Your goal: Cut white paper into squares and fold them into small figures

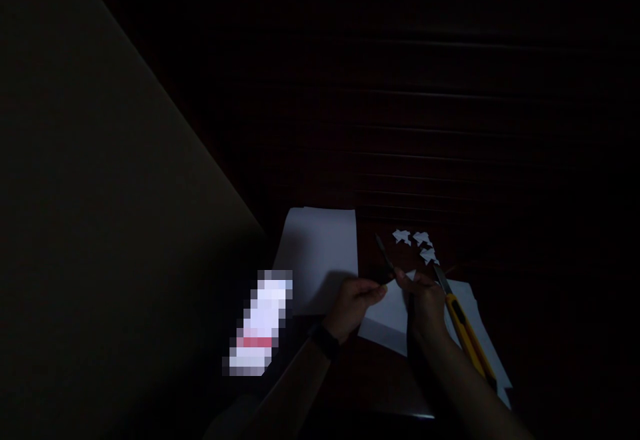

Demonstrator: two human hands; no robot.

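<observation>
The scene is very dark. My left hand (356, 303) is closed in a pinch beside the edge of a white sheet of paper (387, 317); what lies between its fingertips is too dark to make out. Close by, my right hand (425, 300) has its fingers closed around a slim, dark, pointed tool (384, 251), whose tip points up and away. The tool's exact kind does not show. A yellow utility knife (467, 333) with its blade out lies just right of my right hand, over more white paper (487, 333).
Several small folded white paper pieces (421, 239) lie beyond my hands. A larger white sheet (323, 247) rests on the dark table to the left. A bright, pixelated screen-like shape (257, 327) is at lower left. A pale wall (100, 193) rises on the left.
</observation>
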